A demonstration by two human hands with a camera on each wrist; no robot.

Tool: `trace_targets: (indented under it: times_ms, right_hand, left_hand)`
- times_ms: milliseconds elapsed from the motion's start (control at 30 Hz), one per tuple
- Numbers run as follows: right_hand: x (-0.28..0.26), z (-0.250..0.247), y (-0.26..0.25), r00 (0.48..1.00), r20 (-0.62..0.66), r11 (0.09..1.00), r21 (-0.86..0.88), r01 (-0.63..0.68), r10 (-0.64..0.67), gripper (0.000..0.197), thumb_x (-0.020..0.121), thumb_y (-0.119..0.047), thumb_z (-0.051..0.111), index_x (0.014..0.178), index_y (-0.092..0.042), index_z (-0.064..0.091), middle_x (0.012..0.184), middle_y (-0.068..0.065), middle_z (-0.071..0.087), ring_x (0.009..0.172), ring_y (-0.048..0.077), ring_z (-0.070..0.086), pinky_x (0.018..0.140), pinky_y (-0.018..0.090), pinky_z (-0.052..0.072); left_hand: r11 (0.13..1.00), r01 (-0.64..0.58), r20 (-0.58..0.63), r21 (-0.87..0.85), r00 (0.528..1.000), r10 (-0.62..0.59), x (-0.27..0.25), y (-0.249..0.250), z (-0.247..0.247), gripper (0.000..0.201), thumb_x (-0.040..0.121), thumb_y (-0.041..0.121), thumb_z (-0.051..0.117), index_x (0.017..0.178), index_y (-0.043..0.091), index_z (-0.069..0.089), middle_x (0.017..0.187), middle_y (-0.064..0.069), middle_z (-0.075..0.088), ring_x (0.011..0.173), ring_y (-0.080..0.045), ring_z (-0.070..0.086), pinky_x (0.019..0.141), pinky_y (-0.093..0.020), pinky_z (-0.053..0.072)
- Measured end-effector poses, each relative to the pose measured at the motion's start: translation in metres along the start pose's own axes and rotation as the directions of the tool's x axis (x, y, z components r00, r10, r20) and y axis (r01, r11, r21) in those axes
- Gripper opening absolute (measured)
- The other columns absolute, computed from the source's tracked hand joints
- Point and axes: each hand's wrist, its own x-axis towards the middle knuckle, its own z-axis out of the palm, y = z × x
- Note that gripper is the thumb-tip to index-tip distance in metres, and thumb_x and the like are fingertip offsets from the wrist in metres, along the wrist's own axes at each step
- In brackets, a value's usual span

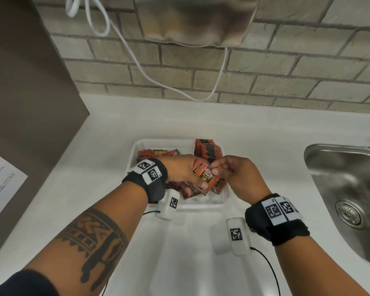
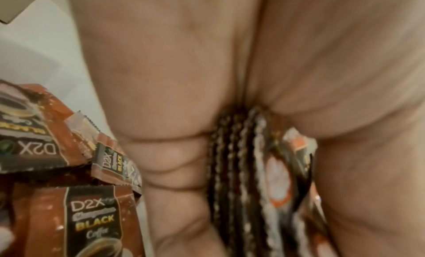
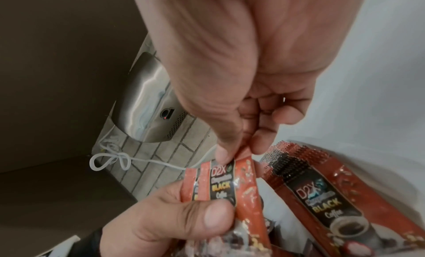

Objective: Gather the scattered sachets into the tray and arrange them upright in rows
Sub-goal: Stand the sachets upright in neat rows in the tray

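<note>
A white tray [image 1: 225, 196] sits on the counter with orange-brown "D2X Black Coffee" sachets in it. One row of sachets [image 1: 207, 150] stands upright at the tray's back right; others [image 1: 156, 153] lie loose at the back left. My left hand [image 1: 188, 174] grips a small stack of sachets [image 1: 205, 175] above the tray, edges showing between its fingers [image 2: 248, 170]. My right hand [image 1: 229, 167] pinches the top corner of the front sachet [image 3: 220, 184] of that stack between thumb and forefinger. Loose sachets [image 2: 92, 215] lie under the left hand.
A steel sink [image 1: 350, 189] is set into the white counter [image 1: 265, 135] at the right. A brick wall with a metal dryer [image 1: 197, 18] and a white cable [image 1: 137, 60] is behind. A brown panel [image 1: 26, 92] and a paper sheet [image 1: 2, 180] stand at the left.
</note>
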Motion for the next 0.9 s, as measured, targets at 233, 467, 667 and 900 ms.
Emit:
trace_targets:
  times_ms: [233, 467, 667, 900]
  right_hand:
    - [-0.003, -0.013, -0.004, 0.999, -0.034, 0.977, -0.212, 0.027, -0.034, 0.010, 0.093, -0.005, 0.065, 0.091, -0.012, 0.072, 0.077, -0.009, 0.069, 0.064, -0.016, 0.059, 0.058, 0.000, 0.040]
    - [-0.001, -0.003, 0.013, 0.999, -0.032, 0.866, -0.499, -0.027, 0.012, 0.008, 0.082, -0.019, 0.075, 0.085, -0.027, 0.074, 0.106, -0.002, 0.053, 0.103, 0.017, 0.047, 0.086, 0.023, 0.032]
    - [0.002, 0.004, 0.021, 0.999, -0.026, 0.812, -0.582, -0.039, 0.030, 0.005, 0.082, -0.020, 0.074, 0.084, -0.025, 0.077, 0.112, -0.001, 0.048, 0.113, 0.023, 0.040, 0.088, 0.027, 0.033]
    - [0.007, 0.008, 0.023, 1.000, -0.002, 0.823, -0.567, -0.001, -0.001, 0.008, 0.081, -0.021, 0.077, 0.087, -0.026, 0.077, 0.111, 0.000, 0.051, 0.110, 0.024, 0.042, 0.086, 0.029, 0.035]
  left_hand:
    - [0.782, 0.166, -0.107, 0.600, 0.986, -0.127, -0.011, 0.006, -0.012, 0.039, 0.090, 0.053, 0.067, 0.119, 0.028, 0.066, 0.112, -0.002, 0.070, 0.102, -0.025, 0.067, 0.090, -0.041, 0.057]
    - [0.687, 0.192, -0.012, 0.700, 0.966, -0.258, -0.006, 0.025, 0.000, 0.038, 0.095, 0.030, 0.060, 0.133, 0.033, 0.059, 0.132, 0.005, 0.058, 0.112, -0.017, 0.055, 0.092, -0.032, 0.048]
    - [0.651, 0.229, 0.079, 0.724, 0.910, -0.408, 0.024, 0.021, 0.021, 0.066, 0.071, 0.047, 0.058, 0.134, 0.029, 0.062, 0.128, -0.001, 0.067, 0.108, -0.020, 0.063, 0.100, -0.039, 0.051]
    - [0.674, 0.292, 0.076, 0.678, 0.884, -0.460, 0.046, 0.018, 0.023, 0.021, 0.086, 0.036, 0.067, 0.080, 0.016, 0.067, 0.074, 0.000, 0.063, 0.068, -0.020, 0.055, 0.072, -0.033, 0.047]
